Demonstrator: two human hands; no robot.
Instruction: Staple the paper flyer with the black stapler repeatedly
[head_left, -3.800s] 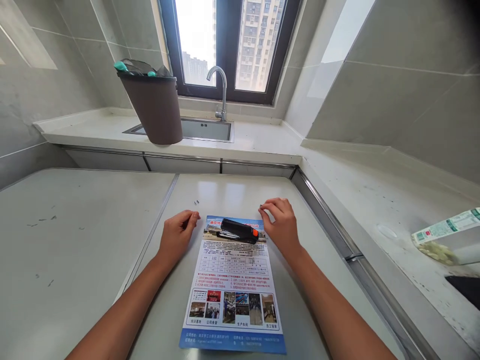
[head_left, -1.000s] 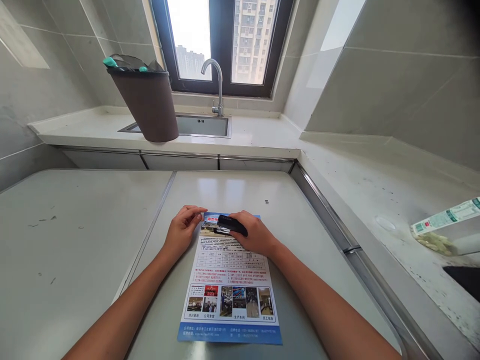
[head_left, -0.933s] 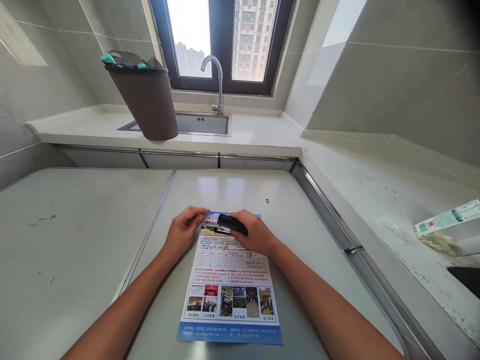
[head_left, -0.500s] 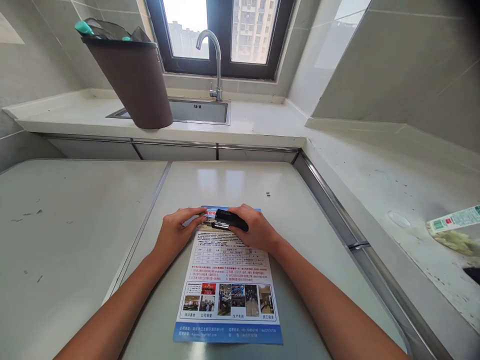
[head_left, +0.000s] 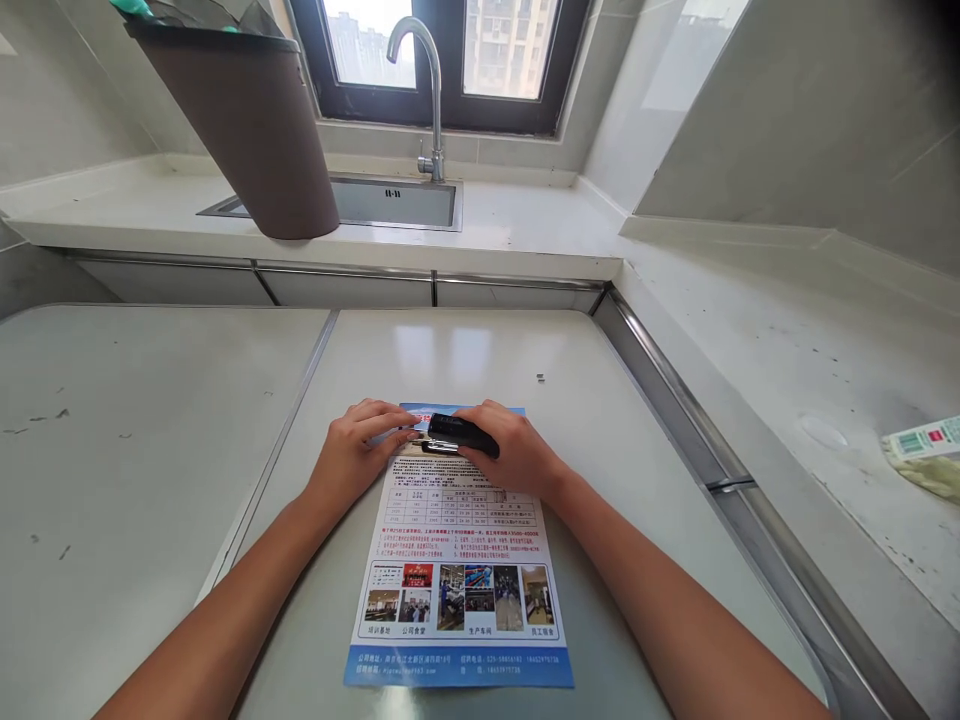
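Stapler point(head_left: 459, 433), over the leaflet point(head_left: 459, 550), is clasped by the right hand point(head_left: 514, 447); left hand point(head_left: 360, 442) is at its front, pinch unclear. Adjusting that end seems underway, calling next for steadiness.

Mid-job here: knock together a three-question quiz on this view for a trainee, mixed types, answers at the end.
1. Which hand grips the black stapler?
2. True or false: the small metal bits lie on the printed leaflet.
3. Fill in the blank: the band along the leaflet's near edge is ___.

Key:
1. The right hand.
2. False; they lie on the table, beyond the leaflet's far edge and off to the right.
3. Blue.
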